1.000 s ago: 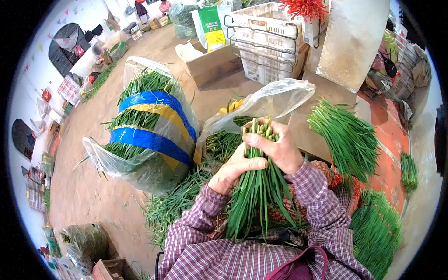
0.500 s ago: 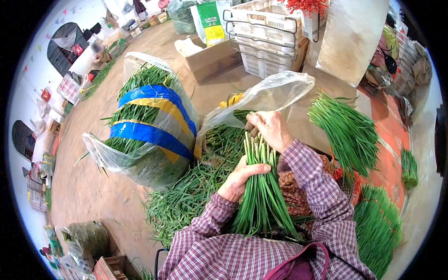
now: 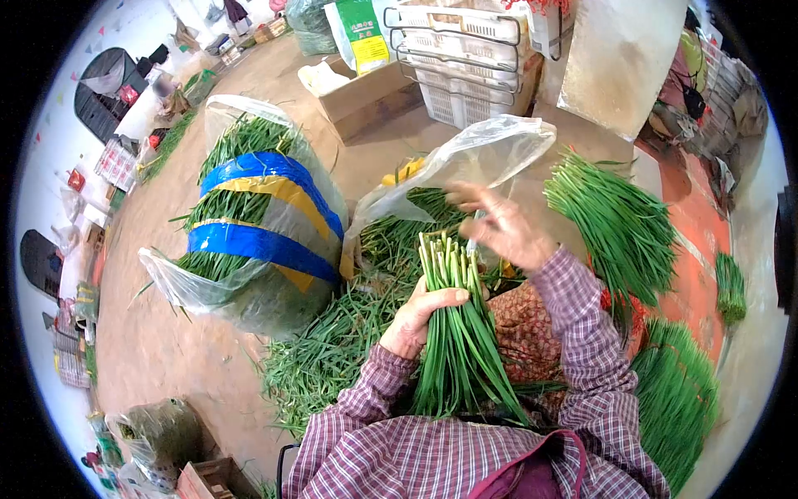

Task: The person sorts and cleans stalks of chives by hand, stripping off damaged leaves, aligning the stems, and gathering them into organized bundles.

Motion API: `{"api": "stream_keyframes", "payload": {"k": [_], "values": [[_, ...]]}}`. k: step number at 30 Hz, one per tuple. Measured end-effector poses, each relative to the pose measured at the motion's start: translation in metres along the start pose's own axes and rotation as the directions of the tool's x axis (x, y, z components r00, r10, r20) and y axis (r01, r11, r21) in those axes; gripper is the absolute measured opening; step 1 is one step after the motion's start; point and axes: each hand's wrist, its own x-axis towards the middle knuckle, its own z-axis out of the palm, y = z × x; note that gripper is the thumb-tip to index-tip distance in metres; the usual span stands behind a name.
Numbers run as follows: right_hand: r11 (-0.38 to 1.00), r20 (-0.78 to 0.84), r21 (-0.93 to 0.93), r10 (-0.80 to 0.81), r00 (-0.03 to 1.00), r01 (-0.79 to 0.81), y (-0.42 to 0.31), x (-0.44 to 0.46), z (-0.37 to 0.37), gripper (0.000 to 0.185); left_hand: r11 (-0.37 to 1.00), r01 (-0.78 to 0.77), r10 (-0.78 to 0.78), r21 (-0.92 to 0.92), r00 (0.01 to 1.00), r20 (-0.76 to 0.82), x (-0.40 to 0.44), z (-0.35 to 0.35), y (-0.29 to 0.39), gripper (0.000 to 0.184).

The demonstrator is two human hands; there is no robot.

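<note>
The fingers of the left hand [image 3: 409, 323] were wrapped around the middle of a bunch of green stalks [image 3: 460, 337], the thumb lying across its front. The bunch stood in front of the person's checked shirt [image 3: 428, 453], pale ends tilted upward and long leaves fanning down toward the lap. The right hand [image 3: 511, 233] hovered just above and beside those pale ends, its fingers released and spread, slightly blurred, with nothing visible in their grasp. Beyond the hands, a clear plastic bag [image 3: 490, 145] gaped open, and loose leaves [image 3: 332, 362] lay heaped on the floor [image 3: 199, 341] to the left. Near that heap sat a large bundle [image 3: 241, 241] bound with blue and yellow bands. To the right of the right hand rested a second bunch [image 3: 611, 224], while a thick green pile [image 3: 677, 407] lay nearer the person, beside the right sleeve [image 3: 582, 333].
</note>
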Motion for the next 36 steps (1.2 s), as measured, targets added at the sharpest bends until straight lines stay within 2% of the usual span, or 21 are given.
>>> {"api": "stream_keyframes", "payload": {"k": [2, 4, 6, 9, 13, 15, 16, 18, 19, 20, 21, 23, 24, 25, 26, 28, 29, 30, 32, 34, 36], "values": [[0.947, 0.072, -0.158, -0.273, 0.959, 0.281, -0.007, 0.002, 0.019, 0.06, 0.999, 0.032, -0.032, 0.019, 0.999, 0.017, 0.001, -0.007, -0.003, 0.056], [0.912, 0.18, -0.202, -0.324, 0.929, 0.357, -0.017, 0.001, 0.035, 0.04, 1.0, -0.005, 0.006, 0.006, 0.987, -0.161, -0.006, -0.006, -0.005, 0.059], [0.934, 0.185, -0.198, -0.261, 0.947, 0.296, -0.023, -0.001, 0.038, 0.025, 0.978, 0.091, -0.091, -0.19, 0.996, 0.008, -0.01, -0.038, -0.012, 0.075], [0.889, 0.191, -0.282, -0.317, 0.929, 0.362, -0.025, -0.005, 0.041, 0.017, 0.89, 0.079, 0.02, -0.449, 0.977, 0.212, -0.01, -0.055, -0.015, 0.083], [0.792, 0.203, -0.4, -0.414, 0.887, 0.461, -0.018, -0.005, 0.044, 0.015, 0.959, 0.091, -0.069, -0.267, 0.994, 0.09, -0.015, -0.046, -0.007, 0.076], [0.78, 0.238, -0.418, -0.401, 0.885, 0.466, -0.017, -0.004, 0.044, 0.015, 0.99, 0.038, -0.034, 0.138, 0.999, -0.037, -0.013, -0.034, -0.004, 0.062], [0.764, 0.279, -0.432, -0.391, 0.877, 0.479, -0.016, -0.004, 0.045, 0.016, 0.947, 0.032, -0.002, 0.319, 0.995, -0.096, -0.012, -0.028, -0.003, 0.054], [0.78, 0.281, -0.437, -0.354, 0.892, 0.447, -0.013, 0.003, 0.045, 0.027, 0.994, 0.058, -0.06, 0.091, 0.998, 0.025, -0.006, -0.018, 0.001, 0.054], [0.893, 0.204, -0.204, -0.363, 0.909, 0.402, -0.012, 0.009, 0.045, 0.031, 0.99, 0.017, -0.022, 0.141, 0.999, 0.035, 0.0, -0.018, 0.007, 0.052], [0.936, 0.131, 0.051, -0.353, 0.926, 0.349, -0.012, 0.015, 0.045, 0.034, 0.97, -0.027, -0.002, 0.243, 0.993, 0.117, 0.002, -0.016, 0.022, 0.048], [0.919, 0.132, 0.254, -0.343, 0.93, 0.303, -0.018, 0.018, 0.038, 0.04, 0.968, -0.107, 0.083, 0.229, 0.99, 0.11, 0.002, -0.017, 0.037, 0.045], [0.921, 0.021, 0.175, -0.358, 0.934, 0.349, -0.026, 0.017, 0.042, 0.059, 0.942, -0.288, 0.278, 0.175, 0.957, 0.079, -0.002, -0.022, 0.069, 0.041], [0.908, -0.015, 0.044, -0.417, 0.909, 0.417, -0.029, 0.016, 0.046, 0.065, 0.913, -0.384, 0.38, 0.134, 0.923, 0.057, -0.003, -0.024, 0.085, 0.039], [0.872, 0.055, -0.126, -0.469, 0.881, 0.472, -0.034, 0.012, 0.047, 0.071, 0.864, -0.503, 0.501, 0.029, 0.864, 0.043, -0.004, -0.021, 0.099, 0.035], [0.889, 0.084, -0.136, -0.431, 0.899, 0.438, -0.028, 0.006, 0.059, 0.072, 0.79, -0.608, 0.611, -0.074, 0.791, 0.018, -0.004, -0.019, 0.113, 0.03], [0.87, 0.115, -0.354, -0.324, 0.939, 0.344, -0.018, -0.008, 0.067, 0.06, 0.735, -0.64, 0.667, -0.226, 0.741, 0.072, -0.002, -0.041, 0.145, 0.023], [0.87, 0.142, -0.448, -0.16, 0.977, 0.207, -0.004, -0.012, 0.067, 0.053, 0.709, -0.642, 0.688, -0.292, 0.72, 0.091, -0.002, -0.051, 0.157, 0.02], [0.837, 0.152, -0.542, 0.007, 0.988, 0.078, 0.015, -0.015, 0.066, 0.046, 0.693, -0.666, 0.703, -0.275, 0.709, 0.055, -0.003, -0.061, 0.167, 0.02], [0.697, 0.158, -0.717, 0.188, 0.969, -0.018, 0.066, -0.031, 0.06, 0.03, 0.648, -0.733, 0.748, -0.209, 0.663, -0.007, -0.008, -0.069, 0.175, 0.019], [0.602, 0.137, -0.794, 0.304, 0.943, -0.079, 0.073, -0.045, 0.039, 0.022, 0.634, -0.745, 0.76, -0.21, 0.65, -0.01, -0.011, -0.073, 0.177, 0.02], [0.598, 0.054, -0.783, 0.339, 0.939, -0.171, 0.07, -0.047, 0.018, 0.016, 0.625, -0.739, 0.769, -0.252, 0.638, 0.04, -0.009, -0.079, 0.176, 0.02]]}}
